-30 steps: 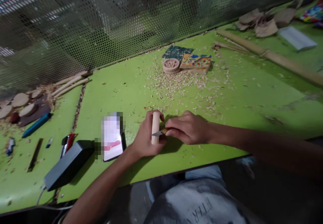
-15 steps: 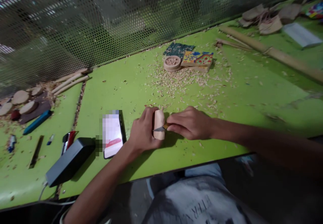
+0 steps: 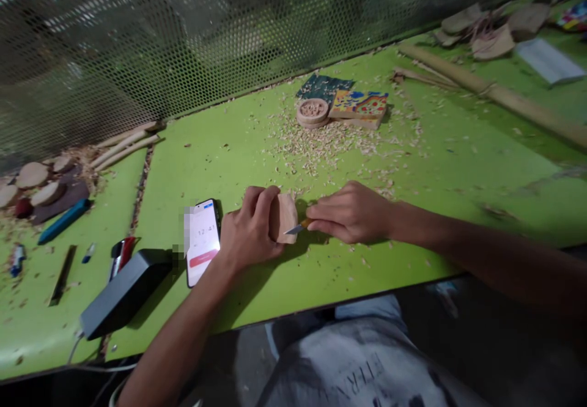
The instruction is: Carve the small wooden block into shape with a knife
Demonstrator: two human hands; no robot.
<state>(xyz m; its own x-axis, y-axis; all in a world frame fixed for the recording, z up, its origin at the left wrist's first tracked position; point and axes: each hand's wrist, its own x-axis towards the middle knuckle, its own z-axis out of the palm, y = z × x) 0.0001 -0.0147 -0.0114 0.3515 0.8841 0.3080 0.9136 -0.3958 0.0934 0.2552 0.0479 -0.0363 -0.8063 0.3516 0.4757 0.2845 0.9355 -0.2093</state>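
A pale piece of wood is gripped along its left side by my left hand, just above the green table. My right hand is closed around the yellowish handle of a carving knife. The knife's pointed blade lies across the lower right part of the wood; whether it bites in I cannot tell. Left of my left hand lies a lit smartphone, its lower edge close to my forearm. Beyond the hands, a round wooden dish with shavings in it sits beside a brightly painted wooden block.
Wood shavings are scattered across the table. At the left are a dark grey box, a blue marker-like stick and wooden discs. A long pole lies at the right. A perforated screen borders the back.
The left hand has shifted left and turned the wood so a broader face shows. The right hand has risen slightly, and the knife tip now sits nearer the wood's right edge.
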